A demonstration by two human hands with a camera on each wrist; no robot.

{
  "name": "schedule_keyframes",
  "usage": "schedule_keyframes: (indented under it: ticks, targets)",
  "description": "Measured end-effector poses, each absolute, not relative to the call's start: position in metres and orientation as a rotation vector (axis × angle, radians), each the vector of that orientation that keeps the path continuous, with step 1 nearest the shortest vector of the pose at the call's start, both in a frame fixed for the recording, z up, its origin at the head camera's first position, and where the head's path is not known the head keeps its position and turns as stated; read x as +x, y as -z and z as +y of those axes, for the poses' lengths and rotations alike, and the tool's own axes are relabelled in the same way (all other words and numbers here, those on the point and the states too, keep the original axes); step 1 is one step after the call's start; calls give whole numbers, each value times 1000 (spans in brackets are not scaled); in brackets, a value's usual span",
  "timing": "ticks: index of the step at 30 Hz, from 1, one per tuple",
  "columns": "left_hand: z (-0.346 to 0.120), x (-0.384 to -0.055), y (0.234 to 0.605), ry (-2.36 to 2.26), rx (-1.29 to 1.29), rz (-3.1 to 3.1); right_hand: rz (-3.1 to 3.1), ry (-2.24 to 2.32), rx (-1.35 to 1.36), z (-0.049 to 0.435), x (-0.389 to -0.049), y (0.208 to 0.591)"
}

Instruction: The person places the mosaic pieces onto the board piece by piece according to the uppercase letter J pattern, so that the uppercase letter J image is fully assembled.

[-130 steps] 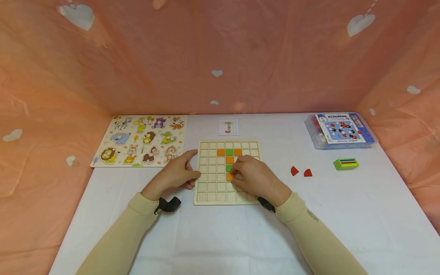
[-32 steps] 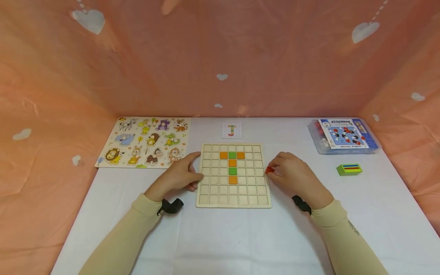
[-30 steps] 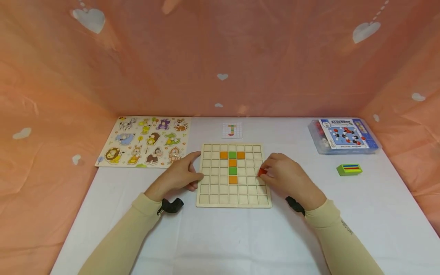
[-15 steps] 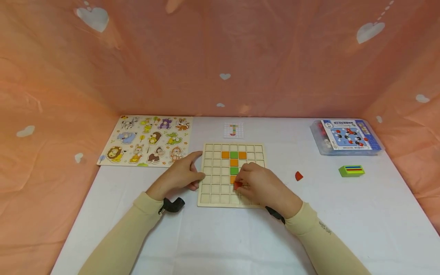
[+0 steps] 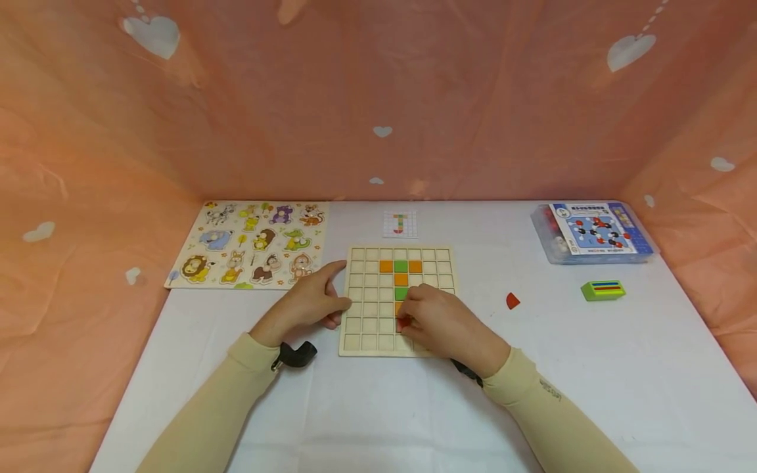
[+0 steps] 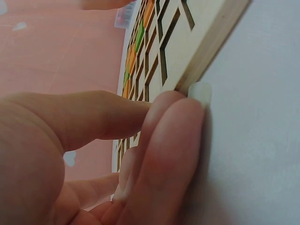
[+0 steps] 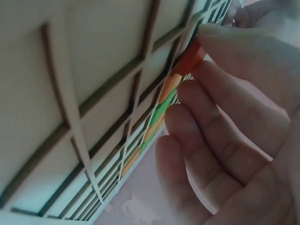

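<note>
A wooden grid board (image 5: 369, 325) lies on the white table, with orange and green square tiles (image 5: 401, 280) set in its cells in a T shape. My left hand (image 5: 307, 299) holds the board's left edge, thumb at the rim and other fingers curled against the side, as the left wrist view shows. My right hand (image 5: 443, 322) pinches a red quarter-circle piece (image 7: 191, 57) between thumb and index finger, right at the cell below the lowest orange tile. The hand partly covers that piece in the head view. Another red quarter-circle piece (image 5: 512, 301) lies on the table right of the board.
Behind the board lies a small pattern card (image 5: 408, 225) with a coloured J. An animal peg puzzle (image 5: 251, 246) is at the left. On the right are a plastic box with a molecule picture (image 5: 597, 233) and a green block with coloured stripes (image 5: 603, 290).
My right hand has picked up one red piece from the table and carried it left onto the board, lowering it at the cell under the column. My left hand has stayed at the board's edge.
</note>
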State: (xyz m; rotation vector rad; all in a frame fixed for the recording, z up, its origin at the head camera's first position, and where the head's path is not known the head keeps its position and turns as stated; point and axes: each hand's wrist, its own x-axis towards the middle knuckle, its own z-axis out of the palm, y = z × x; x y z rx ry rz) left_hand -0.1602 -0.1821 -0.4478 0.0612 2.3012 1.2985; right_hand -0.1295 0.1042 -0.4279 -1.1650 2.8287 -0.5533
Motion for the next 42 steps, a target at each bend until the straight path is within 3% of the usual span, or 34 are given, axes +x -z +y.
schedule_keyframes:
  ticks: [42]
  targets:
    - [-182,-160,448,-1292,67,2307,2901,547,-1100,106,-130,433]
